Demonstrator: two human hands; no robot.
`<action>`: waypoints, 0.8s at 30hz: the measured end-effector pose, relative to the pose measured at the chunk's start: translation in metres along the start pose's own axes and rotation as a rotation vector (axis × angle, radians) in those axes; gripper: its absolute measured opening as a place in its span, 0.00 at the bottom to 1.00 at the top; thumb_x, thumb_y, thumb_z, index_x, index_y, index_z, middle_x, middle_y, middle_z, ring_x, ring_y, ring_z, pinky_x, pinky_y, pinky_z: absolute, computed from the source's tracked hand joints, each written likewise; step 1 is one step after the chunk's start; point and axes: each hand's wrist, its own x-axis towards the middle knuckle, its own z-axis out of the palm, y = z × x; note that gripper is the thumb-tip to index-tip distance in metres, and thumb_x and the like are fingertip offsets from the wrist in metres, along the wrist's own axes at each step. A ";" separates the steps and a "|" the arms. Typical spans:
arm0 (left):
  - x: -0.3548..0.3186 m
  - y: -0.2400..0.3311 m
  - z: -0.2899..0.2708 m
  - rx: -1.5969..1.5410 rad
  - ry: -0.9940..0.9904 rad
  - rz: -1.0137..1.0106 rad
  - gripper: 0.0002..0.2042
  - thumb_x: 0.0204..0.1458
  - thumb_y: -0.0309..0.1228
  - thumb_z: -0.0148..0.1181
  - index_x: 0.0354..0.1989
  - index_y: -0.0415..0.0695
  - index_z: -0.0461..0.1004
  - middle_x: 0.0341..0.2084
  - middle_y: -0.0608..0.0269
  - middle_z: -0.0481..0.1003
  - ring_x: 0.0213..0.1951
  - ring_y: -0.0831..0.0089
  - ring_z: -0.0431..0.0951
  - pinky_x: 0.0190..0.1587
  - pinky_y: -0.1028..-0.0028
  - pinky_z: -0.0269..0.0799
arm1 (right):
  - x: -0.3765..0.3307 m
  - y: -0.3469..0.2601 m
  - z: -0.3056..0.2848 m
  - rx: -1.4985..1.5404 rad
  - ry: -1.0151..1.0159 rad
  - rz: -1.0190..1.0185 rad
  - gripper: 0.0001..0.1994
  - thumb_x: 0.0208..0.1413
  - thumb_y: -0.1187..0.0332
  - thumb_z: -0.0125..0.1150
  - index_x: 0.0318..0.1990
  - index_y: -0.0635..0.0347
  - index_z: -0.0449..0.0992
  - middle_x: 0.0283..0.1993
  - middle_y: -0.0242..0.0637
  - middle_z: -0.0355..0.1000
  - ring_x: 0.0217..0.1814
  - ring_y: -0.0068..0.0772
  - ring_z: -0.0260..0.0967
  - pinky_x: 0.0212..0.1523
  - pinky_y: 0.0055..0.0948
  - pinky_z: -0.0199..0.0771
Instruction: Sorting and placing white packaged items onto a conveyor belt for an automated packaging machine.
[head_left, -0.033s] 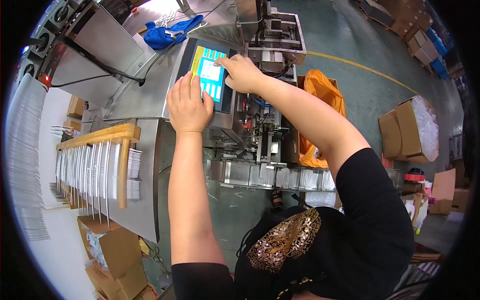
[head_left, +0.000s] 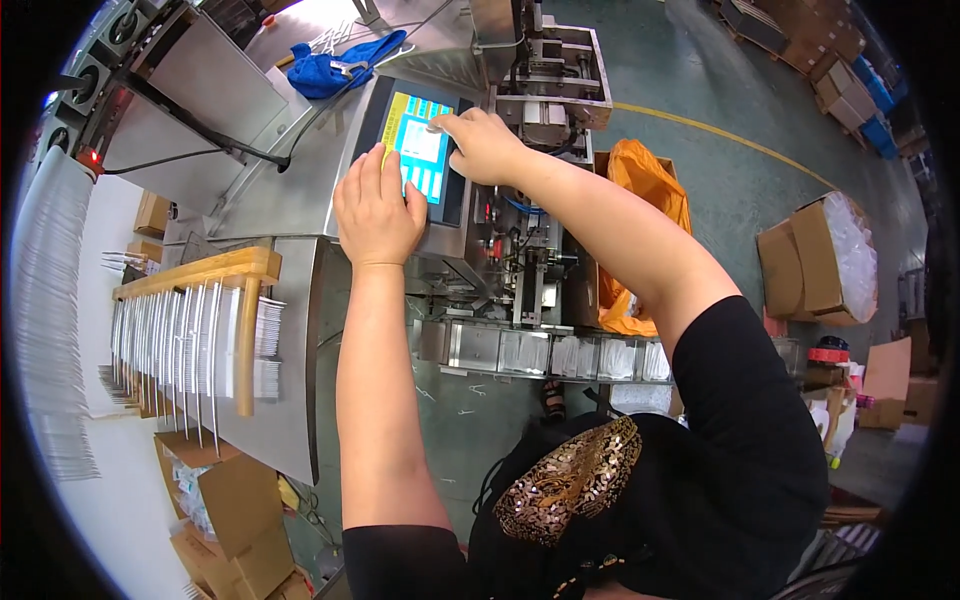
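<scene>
A lit touch screen (head_left: 424,142) in a dark frame sits on a steel machine housing, showing light blue, white and yellow areas. My left hand (head_left: 379,212) lies flat over the lower left edge of the panel, fingers stretched out, thumb apart, holding nothing. From the right, my right hand (head_left: 484,146) reaches to the upper part of the display. A fingertip of it is at the white field; whether it presses cannot be told. Its thumb is held apart, and nothing is in it. Beside the panel, machine parts (head_left: 530,270) with metal rods and red pieces show.
A blue cloth (head_left: 325,75) lies behind the screen. On the left stands a wooden rack (head_left: 245,355) of thin white rods. A conveyor (head_left: 485,348) with compartments runs across in front. To the right are an orange bag (head_left: 640,180) in a box and a carton (head_left: 800,260) of clear plastic.
</scene>
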 end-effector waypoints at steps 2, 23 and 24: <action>-0.001 -0.002 -0.001 0.004 0.003 0.002 0.17 0.39 0.32 0.55 0.41 0.43 0.70 0.45 0.60 0.69 0.48 0.63 0.67 0.49 0.63 0.61 | 0.002 0.003 0.001 0.016 -0.008 0.019 0.23 0.41 0.73 0.51 0.50 0.53 0.66 0.43 0.45 0.69 0.51 0.45 0.61 0.50 0.41 0.59; -0.001 -0.001 -0.002 -0.009 0.011 -0.004 0.20 0.40 0.31 0.55 0.45 0.42 0.67 0.46 0.59 0.68 0.48 0.63 0.67 0.49 0.64 0.61 | -0.022 -0.009 0.014 0.162 0.168 -0.218 0.11 0.45 0.72 0.51 0.37 0.51 0.74 0.33 0.37 0.71 0.42 0.40 0.66 0.44 0.37 0.63; 0.000 -0.001 -0.002 -0.010 0.009 -0.003 0.20 0.40 0.31 0.55 0.45 0.42 0.67 0.46 0.59 0.68 0.48 0.63 0.67 0.49 0.64 0.61 | -0.021 -0.006 0.014 0.161 0.169 -0.217 0.11 0.45 0.72 0.51 0.37 0.51 0.74 0.33 0.37 0.71 0.42 0.40 0.66 0.44 0.37 0.63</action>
